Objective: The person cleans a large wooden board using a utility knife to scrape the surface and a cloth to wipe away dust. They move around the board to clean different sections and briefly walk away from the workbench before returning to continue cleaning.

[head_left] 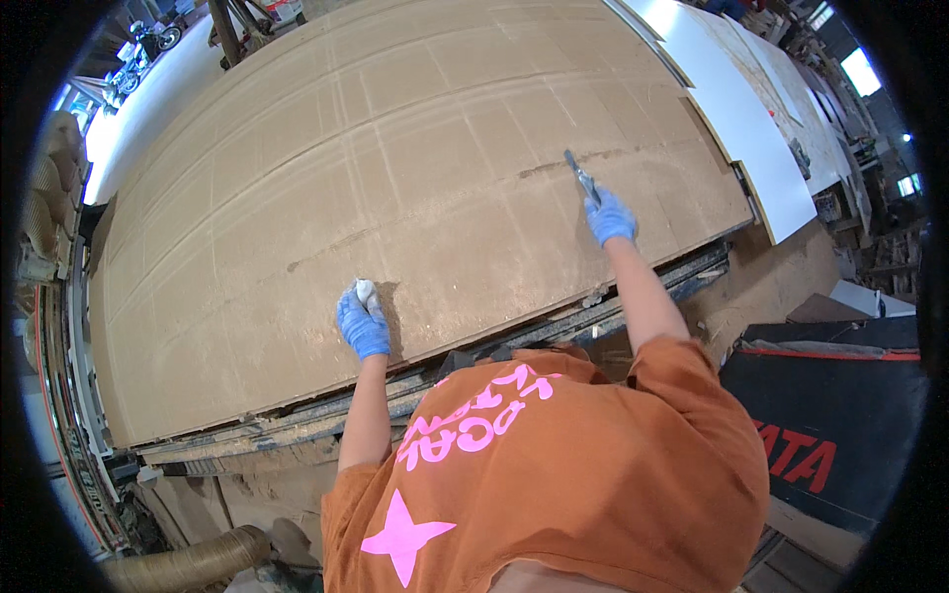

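My left hand, in a blue glove, is closed around a crumpled white wad just above the near part of a large brown board. What the wad is made of I cannot make out. Farther right, my right hand, gloved in blue too, grips a slim grey hand tool. Its tip points away from me and to the left, near a dark streak on the board. Pale lines cross the board, and light specks of dust lie close to my left hand.
White panels lie beyond the board's right end. A metal-edged frame runs under its near edge. At lower right stands a black covered box. A ribbed hose lies at lower left, and motorcycles are at far left.
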The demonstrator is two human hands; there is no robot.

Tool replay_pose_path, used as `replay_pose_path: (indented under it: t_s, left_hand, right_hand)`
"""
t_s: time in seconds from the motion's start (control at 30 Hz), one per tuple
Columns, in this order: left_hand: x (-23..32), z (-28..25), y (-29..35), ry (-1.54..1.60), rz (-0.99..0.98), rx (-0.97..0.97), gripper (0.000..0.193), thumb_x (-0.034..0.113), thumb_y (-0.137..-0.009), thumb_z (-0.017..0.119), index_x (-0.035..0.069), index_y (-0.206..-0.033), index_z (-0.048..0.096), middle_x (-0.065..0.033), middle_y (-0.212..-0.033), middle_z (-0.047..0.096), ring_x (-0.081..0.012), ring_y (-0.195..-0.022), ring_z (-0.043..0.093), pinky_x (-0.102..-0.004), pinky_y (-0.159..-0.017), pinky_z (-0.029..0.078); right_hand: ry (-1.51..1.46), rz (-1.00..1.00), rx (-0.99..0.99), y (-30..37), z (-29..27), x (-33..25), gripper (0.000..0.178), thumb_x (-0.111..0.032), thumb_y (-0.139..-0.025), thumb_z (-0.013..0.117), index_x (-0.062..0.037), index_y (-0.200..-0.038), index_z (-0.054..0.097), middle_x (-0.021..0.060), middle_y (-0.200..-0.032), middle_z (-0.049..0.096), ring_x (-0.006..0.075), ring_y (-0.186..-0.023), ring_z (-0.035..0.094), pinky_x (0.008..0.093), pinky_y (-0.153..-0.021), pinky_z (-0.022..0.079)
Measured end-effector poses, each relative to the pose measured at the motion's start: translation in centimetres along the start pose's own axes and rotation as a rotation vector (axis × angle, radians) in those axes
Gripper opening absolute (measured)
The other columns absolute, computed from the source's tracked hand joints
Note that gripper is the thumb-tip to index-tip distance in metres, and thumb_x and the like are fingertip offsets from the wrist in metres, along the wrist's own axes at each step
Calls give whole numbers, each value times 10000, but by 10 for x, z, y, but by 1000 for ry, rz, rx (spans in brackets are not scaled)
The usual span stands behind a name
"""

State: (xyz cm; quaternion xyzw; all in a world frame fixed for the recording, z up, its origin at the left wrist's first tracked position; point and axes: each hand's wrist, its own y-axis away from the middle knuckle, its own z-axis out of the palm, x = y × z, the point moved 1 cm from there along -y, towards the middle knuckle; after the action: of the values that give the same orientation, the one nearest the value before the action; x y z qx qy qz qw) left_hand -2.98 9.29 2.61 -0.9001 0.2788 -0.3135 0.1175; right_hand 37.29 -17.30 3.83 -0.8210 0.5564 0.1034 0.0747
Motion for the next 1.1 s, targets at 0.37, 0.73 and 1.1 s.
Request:
replay_pose_path:
  t_s: [0.37, 0.73, 1.1]
  left_hand:
    - [-5, -2, 2, -5, -9, 14, 307, 170, -826, 586, 33, -1100, 582, -161, -1037, 608, -323, -974, 563, -402, -896, 433]
    - [-7, 3, -2, -17, -20, 19, 306, 146, -819, 579, 25, -1100, 578, -165, -1036, 600, -332, -971, 561, -419, -888, 433]
    - [-2, 3, 1, 59, -29, -29, 305, 184, -844, 566, 17, -1099, 578, -171, -1040, 603, -337, -978, 563, -414, -899, 432]
  right_hand:
    - [92, 7, -209, 24, -24, -30, 511, -446, -903, 416, -271, -1379, 356, 208, -1140, 581, 392, -940, 607, 501, -825, 475]
    - [125, -54, -168, 8, -17, -20, 476, -462, -909, 389, -257, -1338, 410, 182, -1073, 623, 388, -982, 592, 492, -841, 463]
    - [50, -4, -226, 2, -27, -3, 458, -453, -904, 409, -296, -1334, 427, 193, -1102, 611, 398, -972, 589, 484, -853, 462]
